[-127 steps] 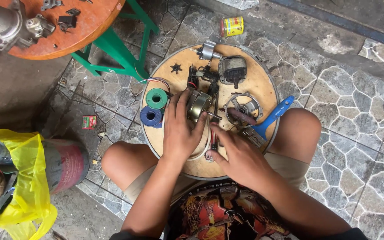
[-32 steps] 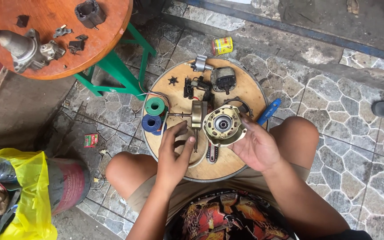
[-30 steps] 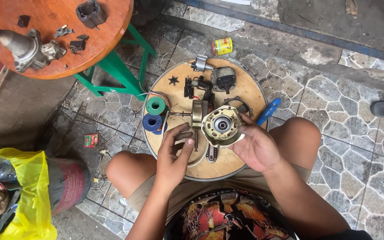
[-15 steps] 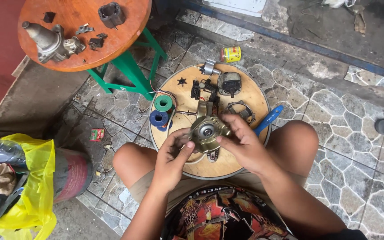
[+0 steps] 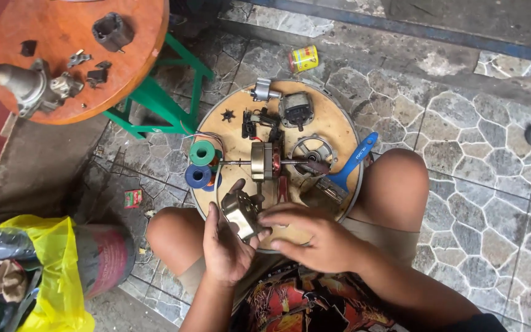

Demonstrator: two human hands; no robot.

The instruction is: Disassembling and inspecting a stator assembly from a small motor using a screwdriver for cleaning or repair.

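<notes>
Brass-coloured metal motor housing (image 5: 241, 213), small and boxy, sat in the left hand (image 5: 225, 249), fingers and thumb closed around its lower sides. Right hand (image 5: 314, 238) lay across from the right, fingertips (image 5: 265, 216) touching the housing's right edge; whether they pinched it or only rested on it could not be told. Housing was held just above the near edge of the round plywood tabletop (image 5: 333, 120), which rested across the person's knees.

On the tabletop, beyond the hands: copper-wound rotor on a thin steel shaft (image 5: 262, 162), lying crosswise at centre. Left of it, a green spool of wire (image 5: 202, 152) and, just nearer, a blue spool of wire (image 5: 198, 176), the two almost touching. Right of the rotor, a round grey metal end cap with spokes (image 5: 312, 154). A blue-handled paintbrush (image 5: 348, 166) lay at the right rim, handle pointing out over the edge. At the far side: a dark square motor block (image 5: 296, 109), a small silver cylindrical part (image 5: 262, 92), a small black star-shaped impeller (image 5: 227, 115).

Off the tabletop: a yellow tin can (image 5: 303, 59) on its side on the stone-paved floor (image 5: 474, 203). Upper left, a round orange wooden stool top on green legs (image 5: 62, 37) carrying a grey metal casting (image 5: 23, 86) and small dark parts. Lower left, a yellow plastic bag (image 5: 50, 264) beside a reddish cylinder (image 5: 102, 258).
</notes>
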